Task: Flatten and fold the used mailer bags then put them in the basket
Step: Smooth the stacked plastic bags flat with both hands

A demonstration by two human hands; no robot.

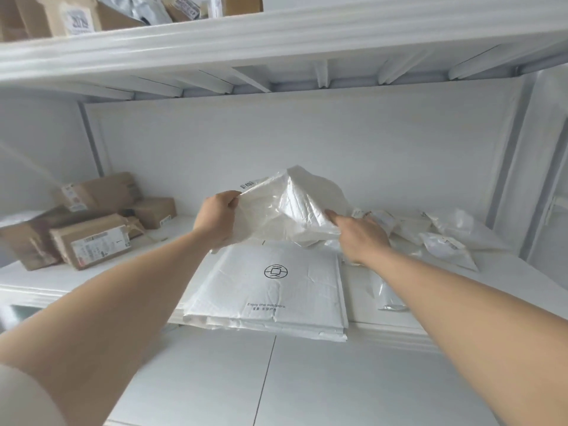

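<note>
left hand (219, 218): I see it raised over the shelf (46, 287), its fingers (232, 202) curled and clamped on the upper left edge of the mailer bag (292, 207).
right hand (359, 238): it reaches to the bag's lower right side, fingers (333, 217) drawn together and pinching the plastic there.
mailer bag: white and crumpled, held in the air between both hands, tented upward, with a barcode strip near the left edge, just above the flat stack (270, 287).
flat stack: white padded mailers lying flat at the shelf's front edge. The top one has a round logo and "Enjoy the outdoors".
loose bags (445, 238): crumpled white ones on the shelf, to my right.
parcels (92, 238): brown cardboard, on the shelf at left.
</note>
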